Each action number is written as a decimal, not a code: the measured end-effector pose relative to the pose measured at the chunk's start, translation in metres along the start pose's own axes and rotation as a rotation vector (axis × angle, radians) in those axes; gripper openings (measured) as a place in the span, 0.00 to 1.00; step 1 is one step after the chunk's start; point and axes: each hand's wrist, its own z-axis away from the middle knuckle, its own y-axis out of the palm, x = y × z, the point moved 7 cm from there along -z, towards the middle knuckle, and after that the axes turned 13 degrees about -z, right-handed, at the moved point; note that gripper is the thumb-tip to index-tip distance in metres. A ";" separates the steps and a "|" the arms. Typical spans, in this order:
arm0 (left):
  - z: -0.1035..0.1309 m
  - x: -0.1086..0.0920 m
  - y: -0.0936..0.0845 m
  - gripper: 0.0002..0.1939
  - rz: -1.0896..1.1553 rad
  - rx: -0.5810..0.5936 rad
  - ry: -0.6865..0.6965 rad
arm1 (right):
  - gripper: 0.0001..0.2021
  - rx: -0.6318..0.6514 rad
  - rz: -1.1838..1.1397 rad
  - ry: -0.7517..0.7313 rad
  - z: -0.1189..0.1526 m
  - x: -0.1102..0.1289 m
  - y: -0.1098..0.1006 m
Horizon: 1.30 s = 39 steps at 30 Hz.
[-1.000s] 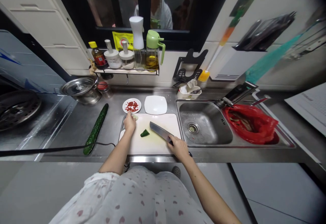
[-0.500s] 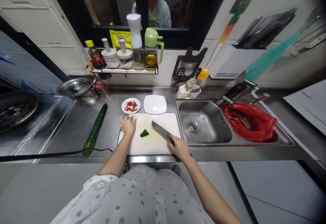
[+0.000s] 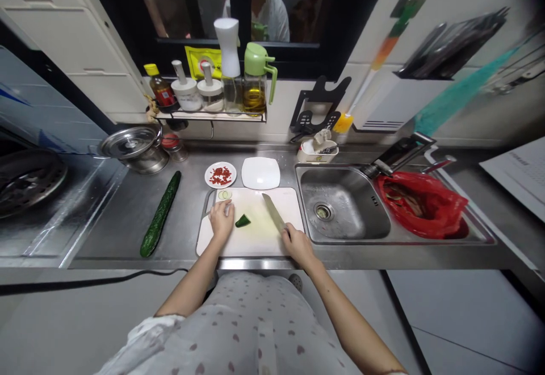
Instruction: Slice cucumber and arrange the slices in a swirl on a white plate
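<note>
Countertop bears cutting board; cucumber piece lies right of left hand, fingers slightly spread; right hand grips knife

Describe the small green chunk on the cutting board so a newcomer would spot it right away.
On the steel counter, left of the sink, lies a white cutting board. Between the left hand and the knife sits a short dark-green wedge. Unlike the pale slices near the board's far edge, it is dark-skinned.
</note>
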 end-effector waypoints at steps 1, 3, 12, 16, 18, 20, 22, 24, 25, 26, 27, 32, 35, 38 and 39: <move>0.007 -0.003 0.000 0.13 0.045 -0.001 0.053 | 0.16 0.011 -0.003 -0.009 0.000 0.002 0.001; 0.020 -0.008 0.000 0.13 0.115 -0.008 0.137 | 0.16 0.025 0.004 -0.032 -0.001 0.008 0.001; 0.053 -0.019 0.000 0.11 0.192 -0.039 0.434 | 0.15 0.143 0.078 -0.085 0.006 0.044 0.004; 0.054 -0.022 0.002 0.10 0.202 -0.084 0.480 | 0.15 0.181 0.088 -0.119 0.009 0.057 0.005; 0.054 -0.022 0.004 0.10 0.203 -0.087 0.488 | 0.15 0.200 0.093 -0.130 0.011 0.061 0.007; 0.054 -0.022 0.006 0.10 0.206 -0.086 0.497 | 0.15 0.209 0.103 -0.141 0.011 0.065 0.008; 0.054 -0.021 0.007 0.10 0.211 -0.087 0.508 | 0.15 0.210 0.114 -0.153 0.010 0.069 0.009; 0.054 -0.021 0.008 0.10 0.213 -0.090 0.514 | 0.15 0.215 0.125 -0.160 0.010 0.072 0.010; 0.055 -0.020 0.009 0.10 0.212 -0.092 0.514 | 0.15 0.218 0.129 -0.162 0.009 0.073 0.011; 0.055 -0.020 0.009 0.10 0.210 -0.093 0.515 | 0.15 0.219 0.132 -0.162 0.009 0.073 0.011; 0.055 -0.020 0.009 0.10 0.208 -0.093 0.516 | 0.15 0.219 0.134 -0.162 0.009 0.074 0.011; 0.055 -0.021 0.009 0.10 0.212 -0.100 0.527 | 0.15 0.211 0.145 -0.169 0.009 0.075 0.013; 0.055 -0.020 0.010 0.10 0.212 -0.098 0.524 | 0.15 0.203 0.156 -0.179 0.010 0.077 0.013; 0.055 -0.019 0.012 0.10 0.203 -0.088 0.517 | 0.15 0.204 0.169 -0.187 0.010 0.078 0.014; 0.055 -0.019 0.011 0.10 0.203 -0.085 0.519 | 0.14 0.209 0.173 -0.187 0.010 0.078 0.015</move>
